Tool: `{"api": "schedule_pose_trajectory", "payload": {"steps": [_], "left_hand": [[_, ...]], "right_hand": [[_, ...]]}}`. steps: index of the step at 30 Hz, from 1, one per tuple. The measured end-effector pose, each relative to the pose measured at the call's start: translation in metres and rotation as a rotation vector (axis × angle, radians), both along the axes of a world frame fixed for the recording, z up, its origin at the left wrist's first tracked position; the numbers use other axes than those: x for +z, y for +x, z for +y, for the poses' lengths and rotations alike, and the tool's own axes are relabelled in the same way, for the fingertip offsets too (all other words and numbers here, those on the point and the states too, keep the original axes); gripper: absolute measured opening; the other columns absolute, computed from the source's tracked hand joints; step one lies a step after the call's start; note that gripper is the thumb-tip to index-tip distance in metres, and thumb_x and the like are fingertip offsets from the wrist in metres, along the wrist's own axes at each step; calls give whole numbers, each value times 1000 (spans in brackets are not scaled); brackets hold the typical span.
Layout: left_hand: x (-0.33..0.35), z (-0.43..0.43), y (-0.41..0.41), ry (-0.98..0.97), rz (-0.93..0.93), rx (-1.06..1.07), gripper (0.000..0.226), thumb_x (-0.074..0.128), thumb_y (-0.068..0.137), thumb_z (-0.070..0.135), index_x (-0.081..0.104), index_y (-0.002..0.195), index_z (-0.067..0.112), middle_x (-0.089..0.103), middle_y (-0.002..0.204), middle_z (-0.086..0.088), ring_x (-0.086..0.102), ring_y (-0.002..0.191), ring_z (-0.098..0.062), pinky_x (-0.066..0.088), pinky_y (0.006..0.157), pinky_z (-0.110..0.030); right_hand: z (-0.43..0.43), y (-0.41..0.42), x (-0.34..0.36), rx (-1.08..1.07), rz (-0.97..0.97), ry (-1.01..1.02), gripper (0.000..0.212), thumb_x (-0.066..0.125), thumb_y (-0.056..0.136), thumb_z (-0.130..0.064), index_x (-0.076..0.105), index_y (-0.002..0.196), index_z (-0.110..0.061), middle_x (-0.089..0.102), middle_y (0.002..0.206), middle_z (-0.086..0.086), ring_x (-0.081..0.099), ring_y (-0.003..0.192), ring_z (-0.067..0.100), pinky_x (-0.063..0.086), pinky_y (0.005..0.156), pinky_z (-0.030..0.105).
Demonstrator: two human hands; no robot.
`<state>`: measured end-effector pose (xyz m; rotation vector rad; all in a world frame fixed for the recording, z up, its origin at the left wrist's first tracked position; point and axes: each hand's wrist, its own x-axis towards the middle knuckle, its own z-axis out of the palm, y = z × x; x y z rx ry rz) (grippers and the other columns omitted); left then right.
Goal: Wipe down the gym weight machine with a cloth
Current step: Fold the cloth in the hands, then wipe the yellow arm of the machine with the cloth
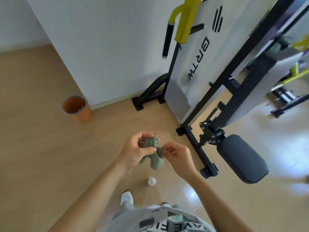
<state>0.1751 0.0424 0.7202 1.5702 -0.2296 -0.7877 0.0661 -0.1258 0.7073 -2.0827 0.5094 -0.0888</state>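
Cloth (156, 162) in left hand (133, 152), right hand (177, 156)

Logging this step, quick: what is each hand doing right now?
Left hand: fingers pinch the green cloth.
Right hand: fingers pinch the same cloth at its side.

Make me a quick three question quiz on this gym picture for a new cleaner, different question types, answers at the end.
1. True or false: the cloth is pressed against the black pad of the weight machine.
2. What stands on the floor by the wall? A. orange bin B. blue bucket C. folded towel
3. Fill in: the white bottle stands on the ____.
Key: 1. False; the left hand and right hand hold it in the air, apart from the machine. 2. A. 3. floor.
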Motion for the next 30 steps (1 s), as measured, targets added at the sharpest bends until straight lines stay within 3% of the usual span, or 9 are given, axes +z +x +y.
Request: {"api": "schedule_pose_trajectory", "payload": {"steps": [4,9,13,16,19,22,25,28,30], "left_hand": [[16,3,58,149,-311,-178,37,86,73,20,72,101,38,72,100,12,68,91,-13,59,85,-34],[47,-15,127,305,-623,-268,18,83,82,26,74,95,34,73,88,16,64,77,-5,51,68,-20],[71,-49,183,259,-697,-236,5,80,86,30,78,89,34,74,81,23,69,77,2,54,73,-22],[82,-85,228,230,-809,-167,8,79,86,31,80,93,34,70,83,13,65,77,-6,51,72,-28],[98,-128,271,234,-960,-57,19,76,87,35,80,103,28,54,82,6,52,75,-10,44,66,-29],[122,-174,305,211,-1019,27,18,74,91,29,78,108,29,57,75,5,54,68,-10,45,63,-33],[143,-214,335,201,-1057,106,14,70,94,30,80,105,31,71,79,7,63,70,-11,54,68,-39],[162,-249,363,147,-1044,185,14,67,95,27,79,102,27,74,88,17,67,76,-2,57,74,-31],[170,-269,379,84,-1010,222,16,64,97,23,78,104,25,73,92,20,67,83,3,57,79,-26]], "right_hand": [[-9,19,23,-161,-56,-16,16,71,89,-8,72,87,-23,68,78,-9,61,72,6,49,64,16],[-34,66,50,-357,-102,51,16,65,94,-12,68,85,-24,70,78,-3,60,55,10,51,54,26],[-67,120,82,-405,-191,48,12,66,94,-10,70,89,-20,70,79,-4,60,55,7,55,57,25],[-106,168,97,-445,-262,13,12,69,91,-13,73,87,-24,69,72,-4,60,64,13,53,62,26],[-146,215,116,-463,-317,71,11,67,93,-12,72,89,-22,69,66,2,58,54,11,50,57,25],[-180,255,139,-496,-397,212,16,62,95,-2,70,92,-16,74,69,5,65,53,16,58,54,29],[-210,291,152,-536,-478,246,19,63,92,1,71,91,-17,77,78,1,73,69,22,62,71,36],[-232,325,158,-581,-575,189,20,68,90,-5,73,89,-25,76,83,-5,73,81,13,59,79,31],[-239,345,163,-630,-641,157,21,68,91,-5,73,93,-26,75,88,-10,70,82,3,55,76,21]]}}
